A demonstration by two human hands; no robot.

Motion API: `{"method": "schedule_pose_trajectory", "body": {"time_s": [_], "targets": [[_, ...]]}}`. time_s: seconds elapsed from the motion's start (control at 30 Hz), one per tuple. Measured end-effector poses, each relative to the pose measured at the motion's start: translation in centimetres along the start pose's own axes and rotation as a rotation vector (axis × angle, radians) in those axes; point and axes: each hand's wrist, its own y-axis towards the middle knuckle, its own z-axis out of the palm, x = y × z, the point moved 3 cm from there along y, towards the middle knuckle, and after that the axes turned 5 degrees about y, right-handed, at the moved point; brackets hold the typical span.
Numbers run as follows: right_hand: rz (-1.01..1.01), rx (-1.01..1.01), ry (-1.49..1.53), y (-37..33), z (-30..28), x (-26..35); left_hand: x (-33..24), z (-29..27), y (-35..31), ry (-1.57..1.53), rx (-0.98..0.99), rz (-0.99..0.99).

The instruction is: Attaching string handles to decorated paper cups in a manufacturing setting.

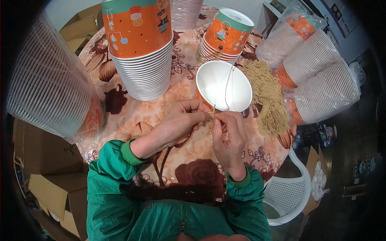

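Observation:
In front of me a paper bucket (206,82), white inside and orange outside, lies tipped with its mouth toward me. A thin tan cord (227,86) runs from its far rim across the opening to the near rim. My left hand (183,122) pinches the cord's end at the near rim, thumb and forefinger together. Close beside it, my right hand (230,136) pinches the same cord, its fingertips almost touching the left ones. A short cord tip sticks up between them. Whether there is a knot is too small to tell.
Nested bucket stacks stand at the back left (140,72) and behind the bucket (227,34). Plastic-wrapped stacks lie at the right (321,90) and far left (48,80). A tan cord bundle (267,96) lies right of the bucket. A white chair (287,193) and cardboard boxes (50,152) flank the table.

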Motion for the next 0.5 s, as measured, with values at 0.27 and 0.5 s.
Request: {"method": "schedule_pose_trajectory", "body": {"time_s": [0.27,0.5], "targets": [[-0.015,-0.018,-0.042,-0.2,0.1,-0.4,0.7,-0.1,0.0,0.208,-0.012,0.106],[0.094,-0.003,0.075,-1.3,-0.3,-1.3,0.1,0.1,-0.3,0.369,-0.02,0.078]]}}
